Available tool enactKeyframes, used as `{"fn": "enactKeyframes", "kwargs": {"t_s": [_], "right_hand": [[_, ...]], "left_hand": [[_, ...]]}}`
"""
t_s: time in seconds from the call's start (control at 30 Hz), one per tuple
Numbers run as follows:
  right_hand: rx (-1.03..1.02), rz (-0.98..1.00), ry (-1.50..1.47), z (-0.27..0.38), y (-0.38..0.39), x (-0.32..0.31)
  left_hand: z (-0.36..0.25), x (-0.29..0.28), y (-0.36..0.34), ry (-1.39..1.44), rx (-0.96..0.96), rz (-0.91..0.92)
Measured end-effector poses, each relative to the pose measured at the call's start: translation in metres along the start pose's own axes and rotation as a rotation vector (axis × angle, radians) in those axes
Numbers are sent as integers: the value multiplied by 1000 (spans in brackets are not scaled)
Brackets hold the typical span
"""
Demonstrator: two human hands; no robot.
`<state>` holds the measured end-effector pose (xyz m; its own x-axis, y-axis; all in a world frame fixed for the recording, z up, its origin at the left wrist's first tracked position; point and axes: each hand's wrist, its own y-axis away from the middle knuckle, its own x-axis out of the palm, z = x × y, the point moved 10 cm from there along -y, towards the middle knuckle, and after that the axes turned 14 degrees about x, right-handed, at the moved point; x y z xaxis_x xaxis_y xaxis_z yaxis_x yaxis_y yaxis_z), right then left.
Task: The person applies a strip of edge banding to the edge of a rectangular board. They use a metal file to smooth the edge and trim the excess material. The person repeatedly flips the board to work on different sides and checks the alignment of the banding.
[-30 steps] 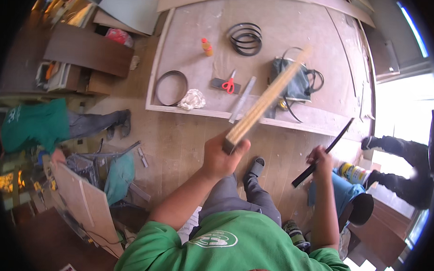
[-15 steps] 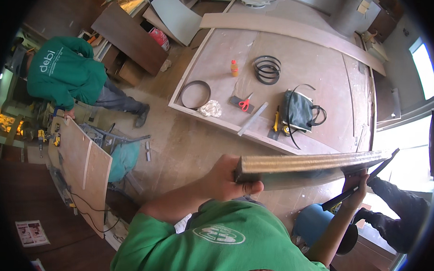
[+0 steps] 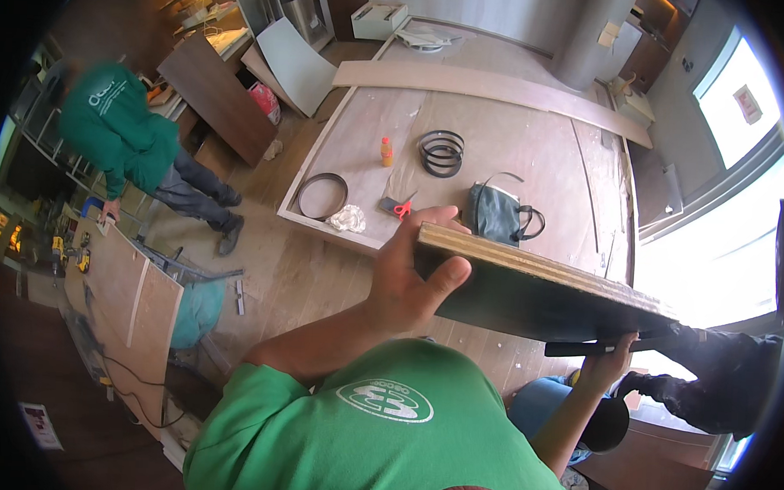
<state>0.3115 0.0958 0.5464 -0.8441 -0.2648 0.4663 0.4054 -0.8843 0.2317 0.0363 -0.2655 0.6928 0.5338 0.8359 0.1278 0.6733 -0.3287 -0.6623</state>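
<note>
A plywood panel with a dark face and bare layered edges is held up in front of my chest, its dark face partly turned toward me. My left hand grips its left end, thumb on the dark face and fingers over the far side. Near the other end, my right hand is below the panel, closed around a narrow dark strip. Whether those fingers also press on the panel cannot be made out. Beyond the panel, a dark green bag and red-handled scissors lie on a low platform.
The wooden platform also carries black coiled bands, a brown coil, crumpled white material and a small orange bottle. A co-worker in green stands left by a workbench. A blue bucket is beside my right arm.
The panel has tipped so more of its dark face shows, and its right end is lower. My left hand has risen slightly. The dark strip now lies nearly level below the panel.
</note>
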Motion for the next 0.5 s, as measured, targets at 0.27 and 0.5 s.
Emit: {"fn": "enactKeyframes", "kwargs": {"t_s": [0.27,0.5], "right_hand": [[-101,62,-8,33,-1,-35],[-169,91,50,40,-11,-57]], "left_hand": [[14,11,8,84,-330,-66],[25,15,4,210,-326,-188]]}}
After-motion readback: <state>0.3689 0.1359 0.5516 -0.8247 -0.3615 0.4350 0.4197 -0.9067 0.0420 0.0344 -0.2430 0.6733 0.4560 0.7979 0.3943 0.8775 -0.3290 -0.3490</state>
